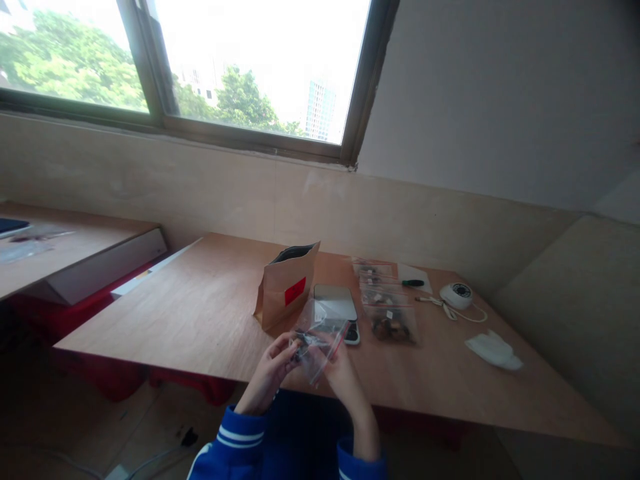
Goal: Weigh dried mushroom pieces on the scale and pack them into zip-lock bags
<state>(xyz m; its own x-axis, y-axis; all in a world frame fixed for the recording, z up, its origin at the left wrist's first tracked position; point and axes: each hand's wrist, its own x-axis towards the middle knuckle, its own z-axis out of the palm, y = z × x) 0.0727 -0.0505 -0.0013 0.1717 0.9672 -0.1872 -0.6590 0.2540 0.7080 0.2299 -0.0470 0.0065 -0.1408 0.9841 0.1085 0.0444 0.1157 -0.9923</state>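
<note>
A clear zip bag (316, 360) is held between my two hands over the front edge of the table. Small dark and brown pieces show inside it, too small to name. My left hand (274, 363) pinches the bag's left side around the pieces. On the other side my right hand (340, 367) grips the bag near its red zip strip. Just beyond stands a brown paper pouch (283, 297) with a red label, upright and open at the top. Right of the pouch lies a white kitchen scale (336, 303), partly covered by the bag.
Several filled zip bags (393, 325) lie in a column right of the scale. Farther right are a green-handled screwdriver (413, 283), a white dome camera (455, 295) with its cable, and a crumpled white plastic bag (494, 349). Another table (100, 237) stands at left.
</note>
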